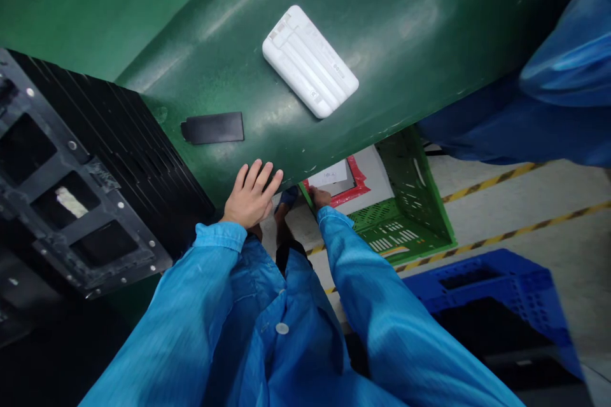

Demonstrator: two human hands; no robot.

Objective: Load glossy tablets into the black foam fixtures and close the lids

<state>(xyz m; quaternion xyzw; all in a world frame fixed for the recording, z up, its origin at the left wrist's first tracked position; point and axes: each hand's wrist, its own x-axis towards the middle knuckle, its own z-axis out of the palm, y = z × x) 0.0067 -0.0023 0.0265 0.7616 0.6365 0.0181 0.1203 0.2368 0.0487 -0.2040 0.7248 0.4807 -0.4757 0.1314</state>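
Spreading left grip: my left grip (251, 196) is open, its fingers (260, 177) well apart and holding nothing, right at the near edge of the green table (396, 32).
Right grip: my right grip (321, 197) shows just past my sleeve, beyond the table edge and beside the rim of a green plastic crate (405, 203). I cannot tell whether it is apart or together, or whether it touches the rim.
Table: a white ribbed plastic block (310, 62) lies well beyond both grips; a flat black plate (212, 128) lies nearer my left grip.
Black tray: a black tray (71, 165) with square openings sits left of the table, a pale scrap (70, 201) showing in the middle opening.
Green crate: a red-edged frame (356, 187) holding a white sheet (328, 173) lies by its rim; I cannot tell whether it is inside.
Blue crate: a blue plastic crate (496, 273) sits at lower right, its contents lost in shadow.
Writing: marks on the white ribbed plastic block and the white sheet are too small to read.
Floor: yellow-and-black hazard tape (496, 239) runs past both crates.
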